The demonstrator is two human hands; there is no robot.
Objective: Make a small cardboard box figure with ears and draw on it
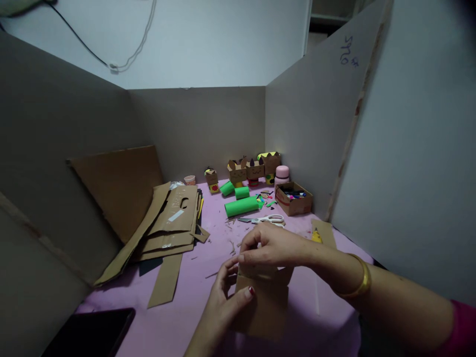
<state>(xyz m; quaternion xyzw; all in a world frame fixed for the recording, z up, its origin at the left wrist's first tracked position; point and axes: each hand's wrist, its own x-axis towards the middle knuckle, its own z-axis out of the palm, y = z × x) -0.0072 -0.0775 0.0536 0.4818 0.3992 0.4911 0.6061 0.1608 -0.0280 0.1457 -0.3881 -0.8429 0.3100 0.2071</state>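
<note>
A brown folded cardboard piece (266,307) is held up over the near part of the table. My left hand (226,297) grips its left side, with the thumb lying across the front face. Over its upper edge bends my right hand (269,245), fingers closed and pinching at the top left corner; the fingertips hide what exactly lies between them. A flap shows at the upper right of the piece. Beyond my hands lie scissors (262,219) with pale handles, a long green paper tube (243,206) and two shorter green tubes (242,192).
Flattened cardboard sheets (173,213) are stacked at the left, beside a black tablet-like device (89,332). Decorated cardboard figures (255,171) line the back. A small box of pens (293,201) and a pink bottle (282,174) stand at the right. Grey partitions (197,114) enclose the pink table.
</note>
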